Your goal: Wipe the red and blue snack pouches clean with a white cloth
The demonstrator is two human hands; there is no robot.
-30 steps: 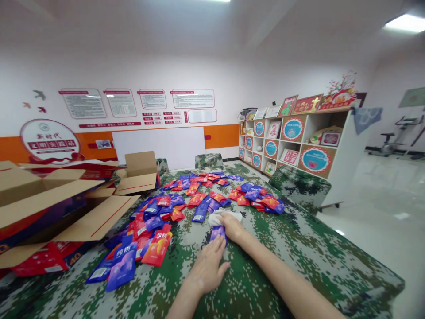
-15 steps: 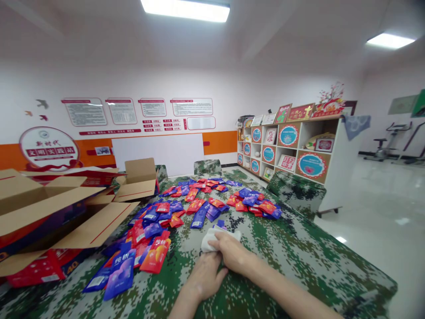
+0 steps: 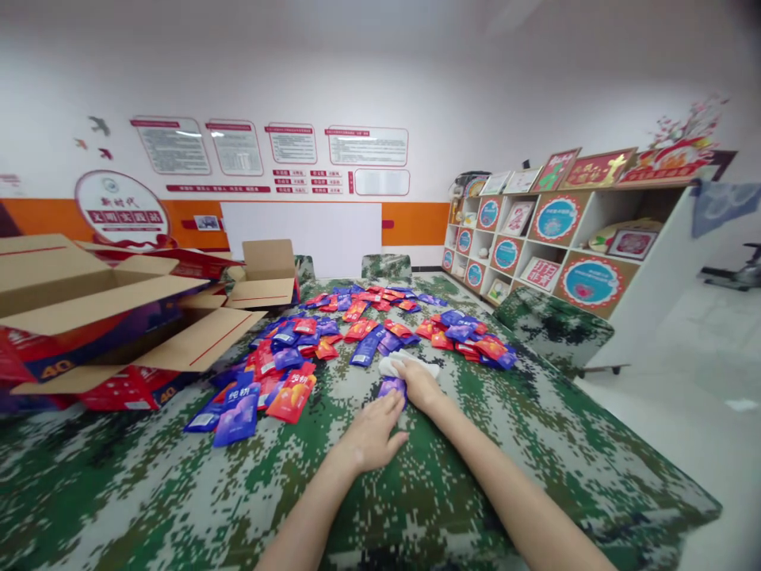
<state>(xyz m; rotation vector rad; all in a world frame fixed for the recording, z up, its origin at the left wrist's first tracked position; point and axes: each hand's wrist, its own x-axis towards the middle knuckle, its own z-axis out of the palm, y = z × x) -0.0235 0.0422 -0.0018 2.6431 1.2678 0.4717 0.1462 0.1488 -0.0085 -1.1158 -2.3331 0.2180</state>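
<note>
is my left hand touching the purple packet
Touching. The head view shows fingertips of the left hand lying on the purple packet, no gap; the right hand holds a white cloth.

The purple packet [image 3: 391, 388] is mostly hidden under both hands; its print is unreadable.

You can read "40" on the red carton [image 3: 58, 369] and "新时代文明实践站" on the round wall sign [image 3: 122, 208].

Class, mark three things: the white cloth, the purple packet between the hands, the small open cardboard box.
white cloth [image 3: 391, 365]: head view, bunched left end.
purple packet [image 3: 392, 388]: head view, exposed middle.
small cardboard box [image 3: 269, 258]: head view, upright back flap.
</note>
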